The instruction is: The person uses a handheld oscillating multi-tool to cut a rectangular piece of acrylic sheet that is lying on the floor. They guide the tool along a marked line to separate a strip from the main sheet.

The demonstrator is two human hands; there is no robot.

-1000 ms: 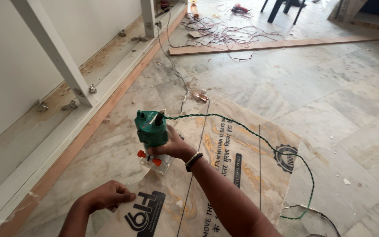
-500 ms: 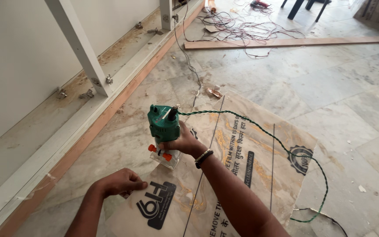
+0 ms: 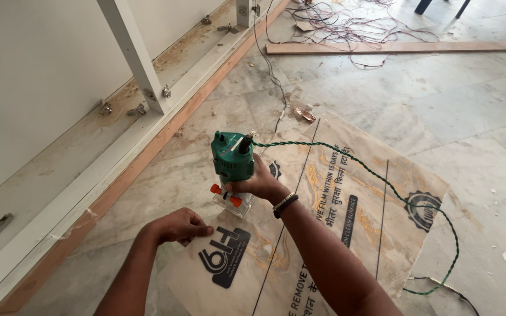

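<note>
the green trim router [image 3: 232, 157] stands upright on the printed protective sheet [image 3: 346, 199] on the marble floor, right hand [image 3: 257, 182] wrapped round its body just above the clear base. compared with a second ago nothing much has shifted, same grip, same spot. left hand [image 3: 178, 226] loosely curled, fingertips on the sheet's edge. twisted green cord [image 3: 382, 178] trails off right. no containers around

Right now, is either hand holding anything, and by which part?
The right hand grips the green trim router around its lower body, just above the clear base. The left hand holds nothing clearly; its curled fingers rest on the printed sheet.
</note>
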